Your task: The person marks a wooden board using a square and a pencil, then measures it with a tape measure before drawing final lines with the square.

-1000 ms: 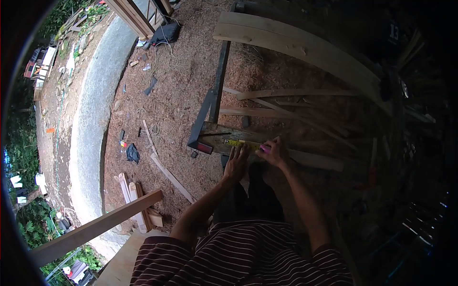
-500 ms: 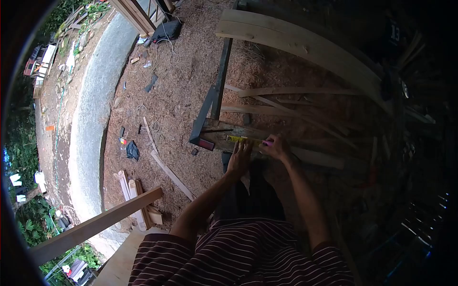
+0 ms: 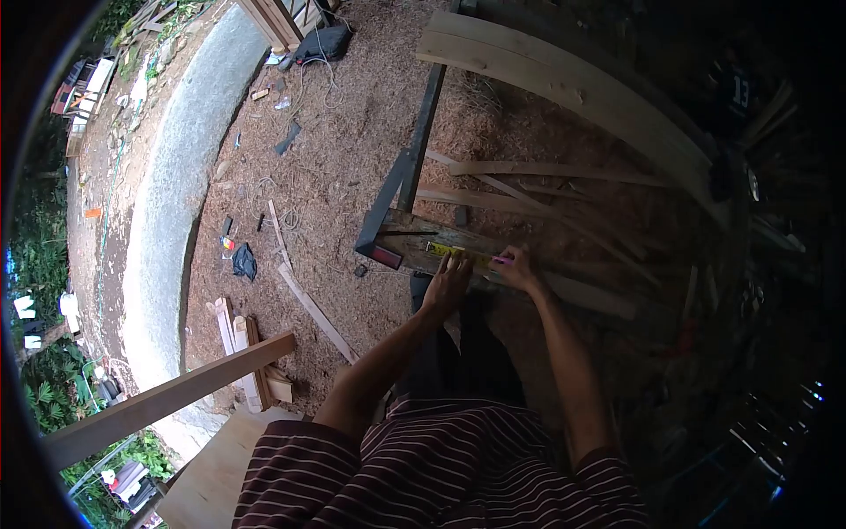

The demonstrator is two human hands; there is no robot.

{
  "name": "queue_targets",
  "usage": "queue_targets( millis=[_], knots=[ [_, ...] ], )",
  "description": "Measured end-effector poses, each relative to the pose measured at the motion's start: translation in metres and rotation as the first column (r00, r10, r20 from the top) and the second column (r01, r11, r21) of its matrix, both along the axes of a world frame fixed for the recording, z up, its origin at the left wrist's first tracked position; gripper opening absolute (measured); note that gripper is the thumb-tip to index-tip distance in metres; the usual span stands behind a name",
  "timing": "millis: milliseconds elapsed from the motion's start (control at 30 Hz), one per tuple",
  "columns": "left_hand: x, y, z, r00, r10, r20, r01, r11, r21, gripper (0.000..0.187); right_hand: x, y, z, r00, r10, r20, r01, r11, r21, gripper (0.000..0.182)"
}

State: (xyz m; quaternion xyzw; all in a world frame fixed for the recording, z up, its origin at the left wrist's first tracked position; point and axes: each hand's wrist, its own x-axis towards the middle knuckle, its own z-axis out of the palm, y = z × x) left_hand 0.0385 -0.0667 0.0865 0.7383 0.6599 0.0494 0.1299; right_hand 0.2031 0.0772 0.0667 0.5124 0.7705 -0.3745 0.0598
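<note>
A yellow tape measure lies stretched along a weathered wooden board. My left hand is on the tape, its fingers reaching over the blade and pressing it to the wood. Just to the right, my right hand is closed in a pinch around a pink pen, close over the tape and board. How the pen's tip meets the wood is too small to tell. Beyond the left hand, a dark metal angle piece with a reddish end block stands at the board's end.
A long thick plank rests on a dark metal bar ahead. Loose wooden strips lie on shavings to the right. A timber beam juts in at lower left. Someone in a dark shirt numbered 13 is at upper right.
The view has shifted a little, moving most of the scene slightly. Both hands keep their places on the tape and pen, with only small movement.
</note>
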Motion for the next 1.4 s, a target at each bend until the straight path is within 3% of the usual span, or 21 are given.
queue_targets(
  millis=[233,300,467,633,700,867,933,1000,1133,1267,1333,1400],
  knots=[
    [0.001,-0.001,0.003,0.999,-0.014,-0.049,0.013,1.000,-0.024,0.055,0.000,0.000,0.001,1.000,0.003,0.001,-0.003,0.998,0.066,0.047],
    [-0.001,-0.002,0.004,0.999,-0.016,-0.036,0.015,1.000,-0.026,0.056,0.000,0.005,0.003,0.999,0.014,-0.053,-0.019,0.995,-0.095,0.052],
    [-0.001,-0.003,-0.002,0.999,-0.007,-0.039,0.008,1.000,0.029,0.059,0.003,0.001,0.031,0.994,0.010,-0.109,-0.019,0.997,-0.076,0.060],
    [-0.001,-0.001,0.000,0.995,0.019,0.098,-0.019,1.000,0.003,0.060,0.012,-0.003,0.014,0.980,-0.002,-0.200,0.002,1.000,-0.005,0.059],
    [-0.003,-0.001,0.001,0.994,0.011,0.109,-0.013,1.000,0.021,0.058,0.013,-0.002,0.016,0.969,-0.051,-0.242,0.024,0.994,-0.111,0.057],
    [-0.007,0.000,0.004,0.993,-0.024,0.114,0.017,0.998,0.064,0.055,0.010,-0.006,0.027,0.962,-0.079,-0.260,0.044,0.989,-0.139,0.054],
    [-0.009,0.002,0.011,0.969,0.029,0.244,-0.033,0.999,0.009,0.055,0.010,-0.006,0.028,0.958,-0.083,-0.274,0.049,0.990,-0.130,0.053],
    [-0.010,0.003,0.013,0.960,0.029,0.279,-0.034,0.999,0.013,0.055,0.009,-0.009,0.030,0.947,-0.055,-0.317,0.043,0.998,-0.044,0.052],
    [-0.011,0.004,0.015,0.931,0.064,0.360,-0.053,0.998,-0.039,0.055,0.011,-0.008,0.030,0.961,-0.059,-0.269,0.040,0.996,-0.075,0.049],
    [-0.010,0.001,0.009,0.942,0.060,0.330,-0.058,0.998,-0.016,0.058,0.012,-0.008,0.035,0.953,-0.102,-0.286,0.081,0.993,-0.084,0.053],
    [-0.008,0.000,0.000,0.987,0.015,0.161,-0.013,1.000,-0.010,0.061,0.012,-0.008,0.038,0.953,-0.113,-0.282,0.095,0.993,-0.076,0.053],
    [-0.007,0.000,-0.005,0.989,0.011,0.144,-0.005,0.999,-0.045,0.062,0.011,-0.007,0.039,0.953,-0.099,-0.287,0.073,0.992,-0.100,0.052]
  ],
)
